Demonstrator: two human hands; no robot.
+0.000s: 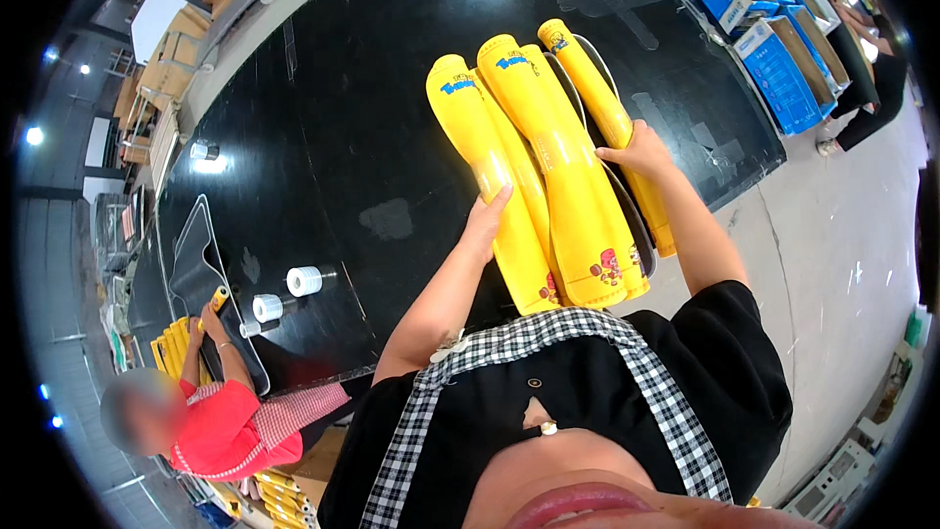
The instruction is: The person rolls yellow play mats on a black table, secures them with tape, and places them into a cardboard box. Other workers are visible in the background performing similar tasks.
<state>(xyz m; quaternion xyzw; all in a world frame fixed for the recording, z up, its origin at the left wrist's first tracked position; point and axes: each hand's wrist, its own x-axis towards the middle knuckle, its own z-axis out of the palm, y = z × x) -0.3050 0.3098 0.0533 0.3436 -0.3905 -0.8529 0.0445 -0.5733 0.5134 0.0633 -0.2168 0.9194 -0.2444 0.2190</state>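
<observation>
Several yellow rolled mats (pixel 563 171), with cartoon prints near their ends and dark edges showing, lie side by side in front of me on a black table (pixel 392 137). Along the left side of the bundle, my left hand (pixel 486 223) is closed against the outermost roll, its thumb on top. My right hand (pixel 641 152) grips the rightmost roll (pixel 594 88), thumb pointing in toward the middle rolls. That roll stands slightly apart at its far end, with a dark curved edge beside it. The near ends of the rolls reach close to my checked apron (pixel 548 325); the undersides are hidden.
Left, a co-worker in red (pixel 230 421) handles a yellow roll beside a dark flat mat (pixel 201 250). White tape rolls (pixel 305 281) stand on the table nearby. Blue open boxes (pixel 783 73) sit at the far right corner, with another person beyond them.
</observation>
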